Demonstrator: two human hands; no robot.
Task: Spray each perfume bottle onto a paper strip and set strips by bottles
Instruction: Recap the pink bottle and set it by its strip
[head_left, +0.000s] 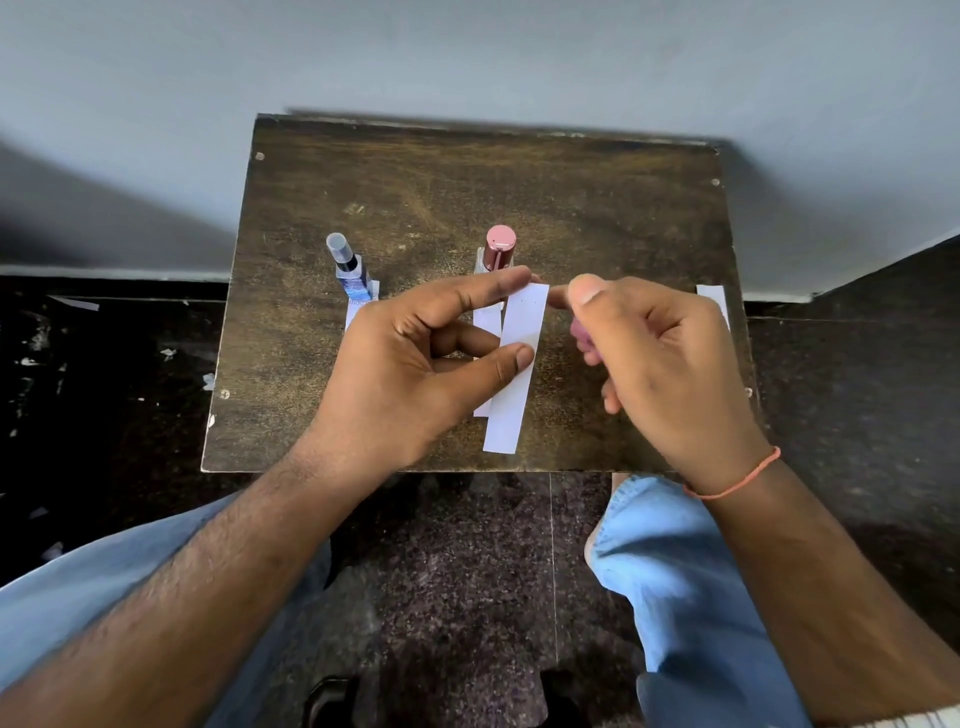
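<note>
The left hand (415, 353) pinches a white paper strip (514, 369) between thumb and forefinger above the near middle of the wooden stool top (597, 208). The right hand (660, 358) curls round a pink object (581, 335), largely hidden. A clear-capped blue perfume bottle (350, 270) and a maroon-capped perfume bottle (497, 249) stand mid-top, each with a strip beside it. Another strip (712, 299) lies at the right edge.

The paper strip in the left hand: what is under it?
Under the held paper strip lies another white strip on the wooden table, in front of the pink-capped bottle. The left hand hides part of it.
</note>
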